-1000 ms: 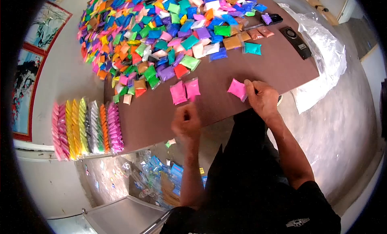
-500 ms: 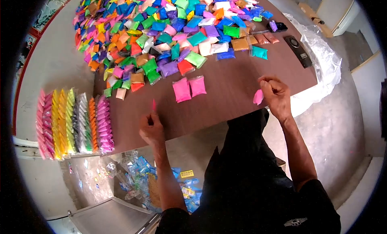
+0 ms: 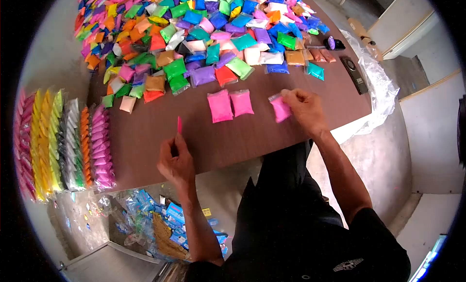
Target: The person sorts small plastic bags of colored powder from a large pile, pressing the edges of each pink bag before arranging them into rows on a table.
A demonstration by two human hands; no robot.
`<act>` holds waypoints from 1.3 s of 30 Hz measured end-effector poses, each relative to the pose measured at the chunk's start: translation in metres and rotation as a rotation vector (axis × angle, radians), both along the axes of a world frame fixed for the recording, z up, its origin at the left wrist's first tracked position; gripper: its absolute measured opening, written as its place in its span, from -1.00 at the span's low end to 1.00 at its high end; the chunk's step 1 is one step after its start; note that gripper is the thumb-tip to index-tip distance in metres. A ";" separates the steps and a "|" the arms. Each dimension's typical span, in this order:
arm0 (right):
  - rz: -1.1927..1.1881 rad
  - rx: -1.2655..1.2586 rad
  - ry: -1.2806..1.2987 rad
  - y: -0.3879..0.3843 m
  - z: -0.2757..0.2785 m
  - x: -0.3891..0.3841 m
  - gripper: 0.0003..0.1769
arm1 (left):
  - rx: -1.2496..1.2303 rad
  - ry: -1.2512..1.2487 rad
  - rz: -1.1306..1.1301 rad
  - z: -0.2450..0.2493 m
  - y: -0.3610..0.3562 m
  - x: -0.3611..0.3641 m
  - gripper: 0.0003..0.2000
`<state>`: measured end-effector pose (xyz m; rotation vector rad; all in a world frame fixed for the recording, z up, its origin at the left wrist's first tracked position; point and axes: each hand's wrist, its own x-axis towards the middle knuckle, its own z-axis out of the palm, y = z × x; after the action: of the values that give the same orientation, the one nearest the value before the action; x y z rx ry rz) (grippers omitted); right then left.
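In the head view my right hand (image 3: 307, 111) pinches a small pink packet (image 3: 280, 108) by its upper corner, just over the brown table. My left hand (image 3: 175, 158) is closed on another pink packet (image 3: 179, 125), seen edge-on as a thin upright strip. Between the hands, two more pink packets, a larger one (image 3: 220, 106) and a smaller one (image 3: 241, 102), lie side by side on the tabletop.
A big heap of coloured packets (image 3: 204, 34) covers the table's (image 3: 145, 151) far side. Rows of overlapping packets (image 3: 58, 141) stand at the left edge. A black device (image 3: 354, 74) and clear plastic wrap (image 3: 378, 87) are at the right. Packaging litter (image 3: 165, 223) lies below.
My right hand has moved left and inward with its pink packet, which now shows its broad face. My left hand stays closed on its packet. The whole view has shifted slightly.
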<state>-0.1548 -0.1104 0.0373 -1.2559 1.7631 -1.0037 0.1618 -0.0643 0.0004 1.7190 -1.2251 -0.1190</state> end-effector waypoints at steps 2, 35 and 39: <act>0.041 -0.010 0.051 -0.010 -0.006 0.007 -0.64 | -0.009 -0.006 -0.007 0.001 0.000 0.000 -0.83; 0.120 -0.329 0.147 -0.029 -0.034 0.040 -0.75 | -0.025 -0.046 -0.038 0.004 0.002 -0.004 -0.87; 0.149 -0.369 0.162 -0.029 -0.037 0.038 -0.74 | 0.041 -0.118 0.000 0.000 0.003 -0.002 -0.86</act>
<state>-0.1172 -0.1397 0.0004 -1.7139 1.6190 -1.2053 0.1596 -0.0613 0.0007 1.7823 -1.3168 -0.0437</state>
